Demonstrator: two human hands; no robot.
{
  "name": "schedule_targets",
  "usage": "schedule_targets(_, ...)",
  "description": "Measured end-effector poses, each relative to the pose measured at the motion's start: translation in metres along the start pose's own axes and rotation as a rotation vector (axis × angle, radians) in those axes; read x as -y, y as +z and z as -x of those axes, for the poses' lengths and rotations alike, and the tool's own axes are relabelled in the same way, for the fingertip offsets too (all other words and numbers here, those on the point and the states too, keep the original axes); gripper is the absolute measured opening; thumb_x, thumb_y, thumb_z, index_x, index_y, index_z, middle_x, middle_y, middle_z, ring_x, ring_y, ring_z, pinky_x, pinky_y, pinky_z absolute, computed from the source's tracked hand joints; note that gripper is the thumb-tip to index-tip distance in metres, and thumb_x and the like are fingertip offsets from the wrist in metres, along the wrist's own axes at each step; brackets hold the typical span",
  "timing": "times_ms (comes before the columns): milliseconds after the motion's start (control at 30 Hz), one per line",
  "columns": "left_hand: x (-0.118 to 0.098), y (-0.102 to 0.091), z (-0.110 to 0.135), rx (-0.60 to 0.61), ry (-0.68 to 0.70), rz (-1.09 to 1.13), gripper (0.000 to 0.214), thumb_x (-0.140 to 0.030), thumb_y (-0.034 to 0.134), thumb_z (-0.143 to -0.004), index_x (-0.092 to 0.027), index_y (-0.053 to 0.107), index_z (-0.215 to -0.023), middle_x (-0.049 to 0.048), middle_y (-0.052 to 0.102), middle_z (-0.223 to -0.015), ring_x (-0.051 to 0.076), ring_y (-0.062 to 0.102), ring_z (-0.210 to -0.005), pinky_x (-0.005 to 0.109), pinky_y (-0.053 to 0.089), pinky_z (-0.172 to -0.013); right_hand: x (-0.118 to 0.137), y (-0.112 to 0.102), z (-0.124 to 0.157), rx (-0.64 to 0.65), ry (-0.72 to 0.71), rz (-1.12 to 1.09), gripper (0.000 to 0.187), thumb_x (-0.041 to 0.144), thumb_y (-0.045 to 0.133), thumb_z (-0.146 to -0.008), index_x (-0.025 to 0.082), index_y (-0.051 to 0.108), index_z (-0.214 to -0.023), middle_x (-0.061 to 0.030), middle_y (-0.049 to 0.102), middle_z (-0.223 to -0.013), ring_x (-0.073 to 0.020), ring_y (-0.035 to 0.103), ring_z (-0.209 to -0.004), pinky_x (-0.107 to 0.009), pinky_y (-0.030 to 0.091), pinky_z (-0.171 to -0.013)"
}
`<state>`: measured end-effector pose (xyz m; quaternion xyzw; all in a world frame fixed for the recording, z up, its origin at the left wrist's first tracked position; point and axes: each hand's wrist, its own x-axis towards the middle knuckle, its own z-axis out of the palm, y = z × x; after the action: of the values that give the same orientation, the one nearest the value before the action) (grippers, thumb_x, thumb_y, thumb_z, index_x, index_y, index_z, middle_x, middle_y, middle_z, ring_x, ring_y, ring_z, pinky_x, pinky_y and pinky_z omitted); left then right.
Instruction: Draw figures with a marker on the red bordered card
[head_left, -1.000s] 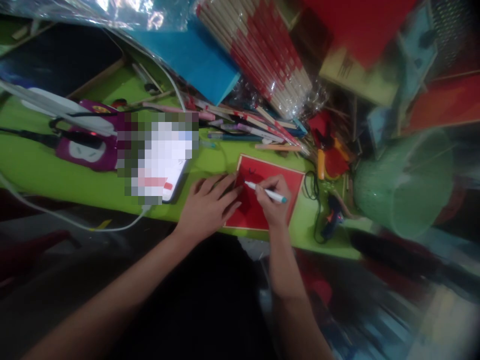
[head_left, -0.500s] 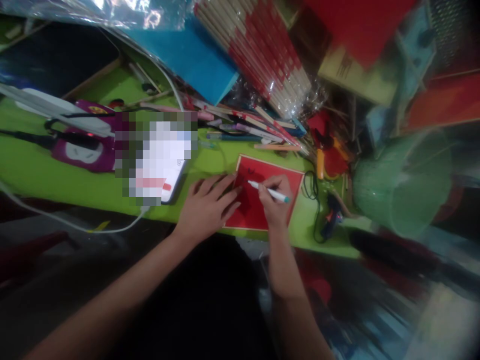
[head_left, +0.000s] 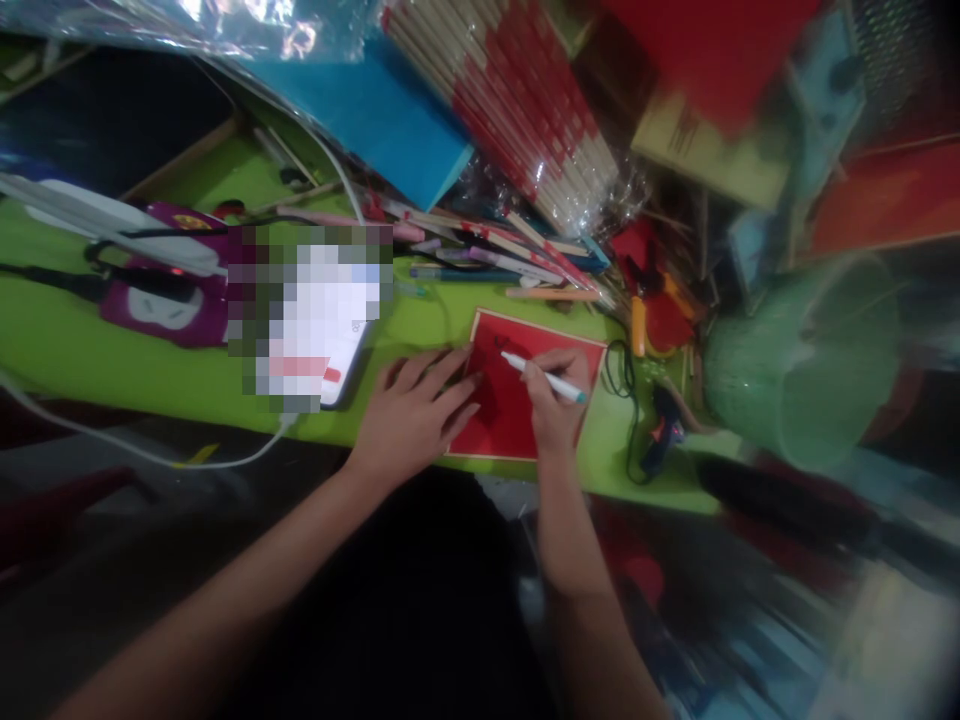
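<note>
While the red card lay flat near the front edge of the green table, the right hand sat on top of it with a white pen. That grip was clamped on the pen, fingers pinched round the barrel. The white tip pointed up and left onto the card's upper part, where small dark marks showed, and the teal end stuck out to the right. The left hand was on the card's left edge, its grip apart, fingers spread flat and pressing down across card and table.

Just left of that hand lay a phone, its screen blurred out, with a white cable trailing from its lower end over the table's front edge. Further left sat a purple device with dark cords across it.

Behind the card, a loose row of pencils lay strewn across the table. Above them leaned a wrapped bundle of sticks, red and pale, beside a blue sheet.

Off to the right of the card, a glue gun lay near the table edge with its black cord looped just beside the card. Further right stood a green basket, tilted toward the camera.
</note>
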<state>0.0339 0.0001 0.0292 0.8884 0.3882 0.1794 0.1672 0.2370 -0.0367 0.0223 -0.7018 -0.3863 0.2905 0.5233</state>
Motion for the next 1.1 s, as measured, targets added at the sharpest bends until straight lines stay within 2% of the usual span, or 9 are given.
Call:
schedule_targets(100, 0.000, 0.001, 0.000, 0.011, -0.011, 0.018, 0.026, -0.034, 0.060, -0.106, -0.026, 0.076, -0.125, 0.0076, 0.067, -0.152, 0.032, 0.065, -0.130, 0.050, 0.049, -0.099, 0.004, -0.001, -0.002, -0.045, 0.031, -0.063, 0.020, 0.040, 0.072, -0.093, 0.024, 0.061, -0.092, 0.0037, 0.063, -0.077, -0.0119, 0.059, -0.064, -0.027, 0.052, -0.063)
schedule_targets(267, 0.002, 0.003, 0.002, 0.038, -0.058, 0.089, 0.028, -0.033, 0.063, -0.104, -0.030, 0.075, -0.128, 0.0059, 0.066, -0.153, 0.033, 0.063, -0.132, 0.052, 0.047, -0.104, 0.013, -0.012, -0.006, 0.059, 0.092, -0.082, 0.024, 0.042, 0.081, -0.085, 0.023, 0.069, -0.094, -0.0001, 0.073, -0.087, -0.0141, 0.067, -0.071, -0.027, 0.055, -0.064)
schedule_targets(400, 0.002, 0.003, 0.002, 0.046, -0.064, 0.091, 0.029, -0.032, 0.063, -0.103, -0.032, 0.074, -0.130, 0.0048, 0.066, -0.154, 0.032, 0.062, -0.133, 0.052, 0.048, -0.104, 0.012, -0.018, -0.004, 0.073, 0.145, -0.060, 0.024, 0.042, 0.079, -0.085, 0.023, 0.066, -0.089, 0.0018, 0.071, -0.076, -0.0139, 0.066, -0.063, -0.027, 0.056, -0.059)
schedule_targets(600, 0.001, 0.001, 0.000, 0.014, -0.013, -0.002, 0.025, -0.035, 0.060, -0.106, -0.029, 0.075, -0.126, 0.0050, 0.068, -0.151, 0.031, 0.065, -0.130, 0.050, 0.049, -0.099, 0.006, -0.013, 0.000, 0.023, 0.094, -0.015, 0.022, 0.037, 0.077, -0.086, 0.024, 0.058, -0.085, 0.0042, 0.068, -0.073, -0.0119, 0.064, -0.060, -0.025, 0.056, -0.059)
schedule_targets(833, 0.001, 0.000, 0.000, 0.002, 0.002, -0.044, 0.024, -0.038, 0.060, -0.106, -0.030, 0.074, -0.124, 0.0023, 0.068, -0.152, 0.029, 0.065, -0.129, 0.049, 0.051, -0.098, 0.000, -0.013, 0.002, 0.029, 0.086, 0.009, 0.020, 0.033, 0.076, -0.086, 0.024, 0.059, -0.085, 0.0041, 0.067, -0.075, -0.0129, 0.066, -0.065, -0.026, 0.056, -0.062)
schedule_targets(1100, 0.001, 0.000, 0.000, 0.012, -0.001, -0.021, 0.025, -0.036, 0.061, -0.106, -0.029, 0.074, -0.126, 0.0052, 0.068, -0.150, 0.030, 0.064, -0.130, 0.049, 0.049, -0.099, -0.001, -0.013, 0.003, 0.027, 0.100, -0.022, 0.018, 0.030, 0.078, -0.086, 0.023, 0.062, -0.086, 0.0041, 0.069, -0.075, -0.0118, 0.064, -0.064, -0.025, 0.053, -0.061)
